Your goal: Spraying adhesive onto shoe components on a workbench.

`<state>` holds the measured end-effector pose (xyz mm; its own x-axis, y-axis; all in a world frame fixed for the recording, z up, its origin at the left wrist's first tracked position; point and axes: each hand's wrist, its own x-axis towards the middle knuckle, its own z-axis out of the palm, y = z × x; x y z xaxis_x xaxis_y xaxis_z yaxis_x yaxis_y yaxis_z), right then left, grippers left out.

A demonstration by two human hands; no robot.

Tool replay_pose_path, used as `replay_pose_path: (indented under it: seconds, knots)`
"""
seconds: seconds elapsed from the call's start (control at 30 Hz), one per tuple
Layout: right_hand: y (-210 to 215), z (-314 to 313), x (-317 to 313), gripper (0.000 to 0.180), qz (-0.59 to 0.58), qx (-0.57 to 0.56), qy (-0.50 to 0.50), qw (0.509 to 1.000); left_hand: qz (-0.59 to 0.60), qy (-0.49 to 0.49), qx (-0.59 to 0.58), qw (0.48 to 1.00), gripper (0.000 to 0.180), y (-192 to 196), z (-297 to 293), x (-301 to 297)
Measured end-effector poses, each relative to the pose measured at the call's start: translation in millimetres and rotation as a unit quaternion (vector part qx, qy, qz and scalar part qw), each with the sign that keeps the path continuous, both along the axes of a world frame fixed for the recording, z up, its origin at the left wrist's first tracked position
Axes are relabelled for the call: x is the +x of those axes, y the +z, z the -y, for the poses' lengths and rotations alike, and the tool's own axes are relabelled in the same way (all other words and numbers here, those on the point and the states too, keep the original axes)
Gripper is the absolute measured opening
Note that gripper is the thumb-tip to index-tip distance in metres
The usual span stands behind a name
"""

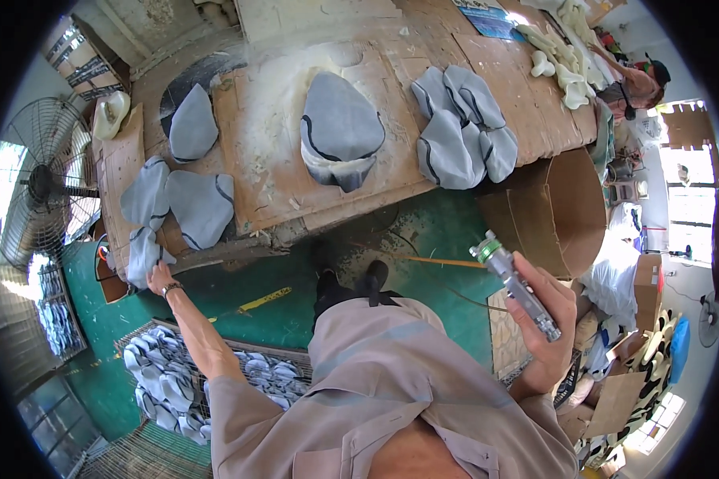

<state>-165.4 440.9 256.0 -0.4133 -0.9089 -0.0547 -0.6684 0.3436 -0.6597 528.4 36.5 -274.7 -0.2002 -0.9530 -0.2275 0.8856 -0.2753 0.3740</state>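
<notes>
A slim metal spray gun [516, 284], cylindrical and silvery with a green ring near its nozzle, is gripped in the right hand [545, 319], whose fingers are wrapped around the ribbed lower barrel; it is held upright over the green floor [423, 231], well apart from the workbench. The left hand [160, 278] is stretched down and out to the bench's near corner, where the hanging edge of a soft grey fabric piece [142, 254] is pinched between its fingers. A watch is worn on that wrist.

The bench is covered with worn brown cardboard sheets [272, 172], dusted with pale powdery residue around the middle. On it are laid several grey, dome-shaped cap pieces with dark piping: a single large one [340, 128] at the centre, a cluster [463, 128] to the right, and others to the left. Below the left arm, a wire crate [128, 339] is filled with more grey pieces. A round wire-guarded fan [44, 184] is seen at far left.
</notes>
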Motion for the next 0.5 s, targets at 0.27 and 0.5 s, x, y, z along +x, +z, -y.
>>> replay_pose_path:
  seconds: [0.27, 0.5]
  knots:
    - [-1.9, -30.3, -20.6, 0.058, 0.012, -0.041, -0.020, 0.999, 0.277, 0.326, 0.237, 0.872, 0.055, 20.1, -21.9, -75.4]
    - [-7.7, -39.1, -19.9, 0.056, -0.011, -0.048, -0.010, 0.999, 0.164, 0.353, 0.212, 0.896, 0.025, 35.5, -49.2, -119.3]
